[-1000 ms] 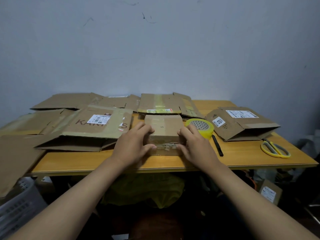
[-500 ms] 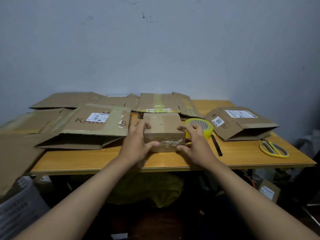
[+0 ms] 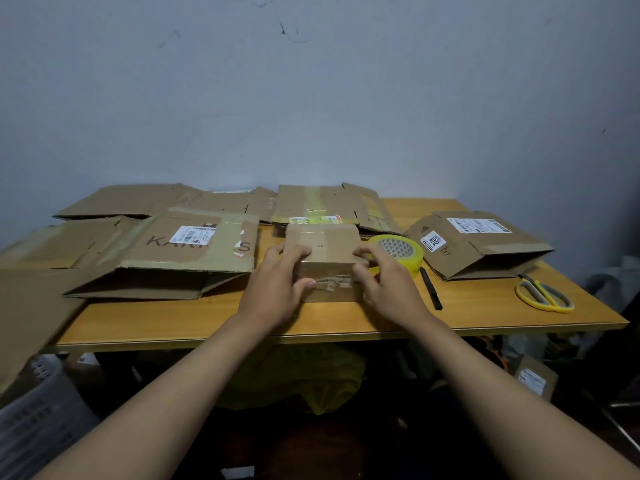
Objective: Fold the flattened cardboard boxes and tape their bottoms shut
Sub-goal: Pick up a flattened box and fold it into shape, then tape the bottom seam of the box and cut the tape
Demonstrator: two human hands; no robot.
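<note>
mostly cardboard boxes (image 3: pixel 194 247) crowding wooden table (image 3: pixel 346 317), scuffed grey wall (image 3: pixel 311 98)

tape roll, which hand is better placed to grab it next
Right. The right hand grips the small box on the side where the tape roll lies, just beyond its fingers. The left hand is across the box.

Tape roll (image 3: pixel 398 252) right of small box (image 3: pixel 323 247); scissors (image 3: pixel 543 296) far right.
</note>
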